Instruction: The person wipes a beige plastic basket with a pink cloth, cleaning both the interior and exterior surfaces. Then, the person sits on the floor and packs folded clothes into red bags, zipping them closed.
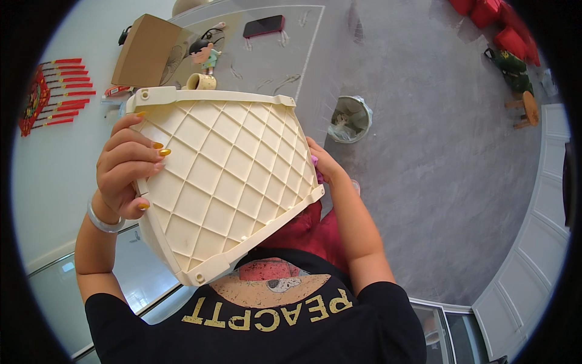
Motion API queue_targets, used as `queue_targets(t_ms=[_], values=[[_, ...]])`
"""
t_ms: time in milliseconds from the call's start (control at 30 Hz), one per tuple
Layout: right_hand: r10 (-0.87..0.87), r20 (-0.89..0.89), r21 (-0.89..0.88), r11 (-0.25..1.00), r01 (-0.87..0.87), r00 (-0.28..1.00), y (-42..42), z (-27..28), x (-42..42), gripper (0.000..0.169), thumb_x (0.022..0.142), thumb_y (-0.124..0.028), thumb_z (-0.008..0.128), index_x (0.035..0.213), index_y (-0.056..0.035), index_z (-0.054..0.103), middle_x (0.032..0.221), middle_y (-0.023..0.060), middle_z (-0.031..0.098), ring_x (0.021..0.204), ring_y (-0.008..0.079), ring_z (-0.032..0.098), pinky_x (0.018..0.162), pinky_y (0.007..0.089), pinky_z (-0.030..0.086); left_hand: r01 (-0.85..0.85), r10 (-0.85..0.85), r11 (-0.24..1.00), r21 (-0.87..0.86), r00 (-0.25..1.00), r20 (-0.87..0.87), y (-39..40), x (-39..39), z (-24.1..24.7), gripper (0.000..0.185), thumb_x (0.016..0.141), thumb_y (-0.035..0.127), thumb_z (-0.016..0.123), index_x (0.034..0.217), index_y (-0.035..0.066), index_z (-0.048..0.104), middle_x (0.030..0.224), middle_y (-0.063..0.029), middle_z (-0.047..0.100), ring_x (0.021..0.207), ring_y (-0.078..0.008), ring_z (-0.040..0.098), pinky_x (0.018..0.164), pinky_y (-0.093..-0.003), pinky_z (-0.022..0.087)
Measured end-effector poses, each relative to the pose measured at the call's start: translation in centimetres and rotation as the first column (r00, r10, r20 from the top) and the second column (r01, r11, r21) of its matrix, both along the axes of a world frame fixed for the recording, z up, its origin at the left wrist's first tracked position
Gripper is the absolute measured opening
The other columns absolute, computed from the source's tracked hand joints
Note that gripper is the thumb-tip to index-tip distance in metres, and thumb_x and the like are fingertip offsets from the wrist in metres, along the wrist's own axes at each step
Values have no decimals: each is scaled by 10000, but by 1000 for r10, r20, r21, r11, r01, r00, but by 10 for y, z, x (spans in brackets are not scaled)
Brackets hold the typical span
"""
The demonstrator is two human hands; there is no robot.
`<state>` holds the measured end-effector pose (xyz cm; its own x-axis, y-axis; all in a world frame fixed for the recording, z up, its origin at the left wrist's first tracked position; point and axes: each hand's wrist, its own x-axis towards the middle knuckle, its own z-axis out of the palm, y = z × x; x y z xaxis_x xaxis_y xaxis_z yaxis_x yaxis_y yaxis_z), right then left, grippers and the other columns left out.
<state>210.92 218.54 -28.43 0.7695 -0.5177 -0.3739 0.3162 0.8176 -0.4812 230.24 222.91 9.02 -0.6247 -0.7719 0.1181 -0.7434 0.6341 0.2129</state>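
Note:
A cream plastic box-like piece [227,177] is raised before my chest, its face of crossed diagonal ribs turned up, with a holed bracket at each visible corner. My left hand [132,166] grips its left edge, fingertips over the ribbed face and the thumb near the edge lower down. At the right edge is my right hand [323,161], its fingers mostly hidden behind the piece. A bit of crumpled purple-pink material [317,169] shows by that palm; whether it is held cannot be told.
Beyond the piece, a table [273,59] bears a phone [263,26], a small figurine [207,55], a patterned cup [201,82] and a cardboard box [145,51]. A lined waste bin [350,119] stands right of it. A wooden stool [527,109] is far right.

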Motion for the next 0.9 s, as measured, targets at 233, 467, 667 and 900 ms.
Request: queue_targets(t_ms=[233, 467, 667, 900], values=[[-59, 167, 41, 998, 53, 984, -17, -8, 0, 461, 910, -265, 481, 1313, -50, 423, 1207, 95, 540, 1035, 162, 561, 850, 289, 480, -193, 186, 962, -194, 981, -54, 54, 5, -37, 520, 859, 556, 409, 728, 77, 561, 700, -72, 561, 686, -208, 529, 979, -520, 336], [-204, 78, -411, 885, 218, 976, -63, 5, -24, 436, 884, -175, 513, 1285, -13, 461, 1163, 93, 567, 981, 148, 576, 805, 247, 478, -122, 82, 855, -503, 992, -100, 96, 41, -102, 579, 875, 644, 270, 777, 118, 494, 716, -32, 492, 753, -188, 498, 1034, -555, 277], [-141, -45, -642, 762, 80, 989, -92, 29, -47, 438, 894, -187, 491, 1283, 12, 454, 1199, 99, 546, 1035, 151, 544, 860, 254, 445, -209, 28, 732, -649, 960, -278, 114, 78, -197, 577, 886, 611, 259, 746, 91, 465, 717, -80, 483, 731, -234, 470, 1037, -570, 250], [-188, -179, -695, 719, 11, 966, -92, 39, -76, 437, 913, -209, 490, 1291, 6, 449, 1229, 106, 528, 1077, 160, 525, 895, 271, 428, -350, 20, 708, -613, 878, -478, 110, 71, -286, 526, 920, 542, 272, 752, 82, 466, 745, -73, 510, 690, -219, 500, 963, -534, 328]])
